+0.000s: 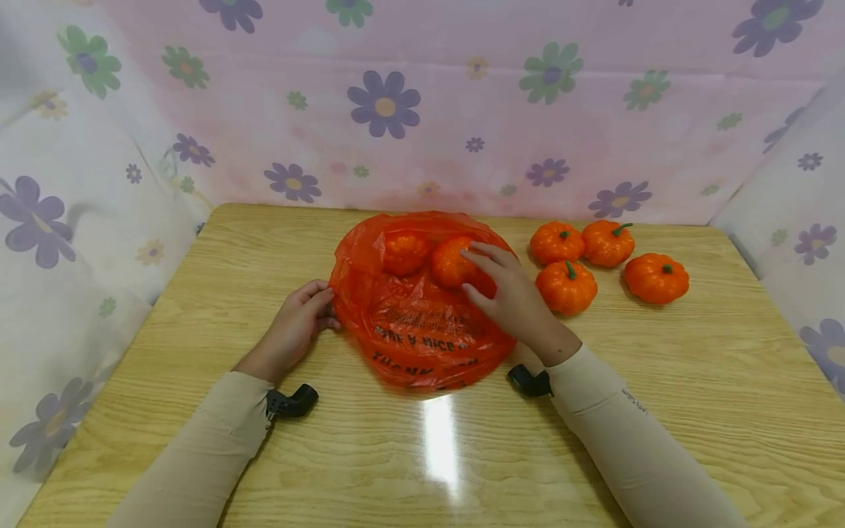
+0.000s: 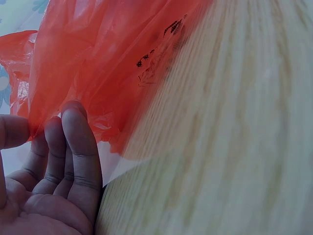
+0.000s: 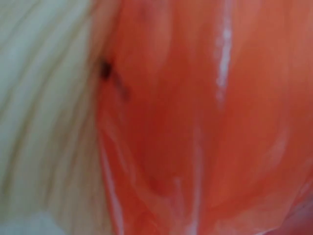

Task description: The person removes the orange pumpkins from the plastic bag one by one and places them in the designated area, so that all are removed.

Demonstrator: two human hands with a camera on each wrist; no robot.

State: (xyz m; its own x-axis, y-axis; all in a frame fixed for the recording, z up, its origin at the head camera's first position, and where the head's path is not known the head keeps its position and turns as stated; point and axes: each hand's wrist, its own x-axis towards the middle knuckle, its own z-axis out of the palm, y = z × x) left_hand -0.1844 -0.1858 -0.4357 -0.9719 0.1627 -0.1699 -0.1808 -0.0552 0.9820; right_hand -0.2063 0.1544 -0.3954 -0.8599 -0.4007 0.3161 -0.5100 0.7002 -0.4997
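Nearest the camera, two forearms in beige sleeves [image 1: 218, 433] reach forward over the pale wooden table [image 1: 693, 411], each with a small black device at the wrist. The left hand [image 1: 297, 326] rests at the left edge of an orange plastic bag [image 1: 416, 330]; the left wrist view shows its fingers [image 2: 73, 147] curled against the thin plastic, thumb on the other side, pinching the bag's edge. The bag lies flat on the middle of the table, black lettering across its front. The right hand [image 1: 508, 293] lies on top of the bag with fingers spread and fairly straight, its fingertips touching one of two small pumpkins [image 1: 452, 260] that show through the plastic at the bag's far end; it grips nothing. The right wrist view is only a blurred orange surface. Further right, four loose pumpkins [image 1: 568, 287] sit in a cluster on the bare table, just beside the bag. Behind everything hangs a flowered cloth [image 1: 422, 103].
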